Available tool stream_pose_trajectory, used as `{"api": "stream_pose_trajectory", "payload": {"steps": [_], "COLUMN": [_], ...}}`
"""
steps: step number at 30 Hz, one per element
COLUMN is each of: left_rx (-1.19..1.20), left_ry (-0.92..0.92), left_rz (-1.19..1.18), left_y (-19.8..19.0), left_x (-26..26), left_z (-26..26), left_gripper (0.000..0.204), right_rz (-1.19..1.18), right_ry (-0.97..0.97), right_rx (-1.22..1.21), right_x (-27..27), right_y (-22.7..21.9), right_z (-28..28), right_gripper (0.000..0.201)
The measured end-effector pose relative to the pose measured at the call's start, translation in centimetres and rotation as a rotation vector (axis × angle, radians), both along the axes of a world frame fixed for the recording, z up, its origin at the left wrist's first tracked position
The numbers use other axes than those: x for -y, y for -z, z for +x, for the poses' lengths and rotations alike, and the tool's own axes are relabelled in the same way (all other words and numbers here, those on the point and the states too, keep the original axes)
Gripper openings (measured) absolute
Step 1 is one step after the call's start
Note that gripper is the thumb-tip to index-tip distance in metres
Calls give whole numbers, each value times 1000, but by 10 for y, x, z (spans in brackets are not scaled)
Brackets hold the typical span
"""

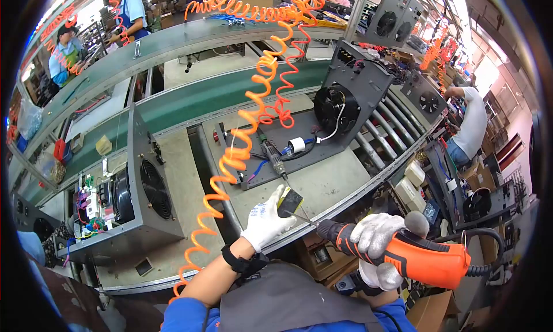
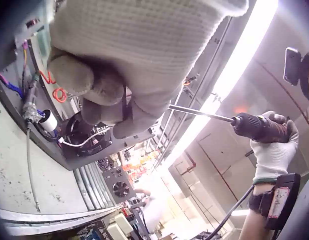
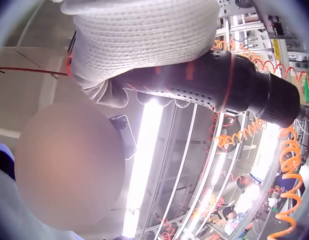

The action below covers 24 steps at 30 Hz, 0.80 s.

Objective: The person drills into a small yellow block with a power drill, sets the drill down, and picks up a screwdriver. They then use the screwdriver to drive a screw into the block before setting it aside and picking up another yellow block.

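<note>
My left hand (image 1: 266,219) pinches a small black and yellow part (image 1: 290,202) just above the table (image 1: 322,185). My right hand (image 1: 377,240) grips the orange screwdriver (image 1: 423,257), whose thin bit touches the part. My glove hides most of the part.
</note>
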<state>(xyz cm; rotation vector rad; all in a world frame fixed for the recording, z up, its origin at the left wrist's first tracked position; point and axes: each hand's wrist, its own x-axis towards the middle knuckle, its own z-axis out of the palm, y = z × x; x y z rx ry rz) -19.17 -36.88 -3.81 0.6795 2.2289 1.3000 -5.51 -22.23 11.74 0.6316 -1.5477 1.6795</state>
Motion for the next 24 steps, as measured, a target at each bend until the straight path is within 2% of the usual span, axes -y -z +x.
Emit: {"api": "stream_pose_trajectory", "payload": {"steps": [1,3,5,7,9,10,11,13,14,17,20,22,24], "left_rx": [-131,-133,-134,-160,-174,-190,-189,-146,-147,-222,-219,-191,-176], "left_ry": [-9,2,9,12,12,14,18,64,67,67,71,68,87], "left_rz": [35,22,6,-52,-78,-103,-106,-173,-173,-164,-196,-118,-101], "left_y": [4,4,1,0,0,0,-2,-7,-3,8,1,0,-12], "left_x": [-2,-5,-7,-10,-11,-12,-12,-10,-11,-6,-4,-2,0], "left_z": [1,2,5,6,9,9,10,12,12,16,17,18,24], "left_gripper": [88,88,88,88,88,87,87,85,85,84,84,85,85], "right_rz": [-37,-71,-82,-255,113,182,297,49,28,130,148,156,101], "right_ry": [-8,-9,43,18,-198,-188,-210,-120,-171,-79,-106,-181,-80], "right_rx": [12,21,63,91,133,89,151,152,118,178,176,124,204], "right_x": [0,1,2,15,-5,-4,-7,6,4,13,13,5,11], "right_y": [1,3,3,-7,-19,-19,-25,-14,-10,-22,-24,-16,-15], "right_z": [2,8,15,12,3,0,-1,0,-5,-6,-9,-15,-11], "right_gripper": [74,72,61,24,20,20,19,20,23,14,15,13,11]}}
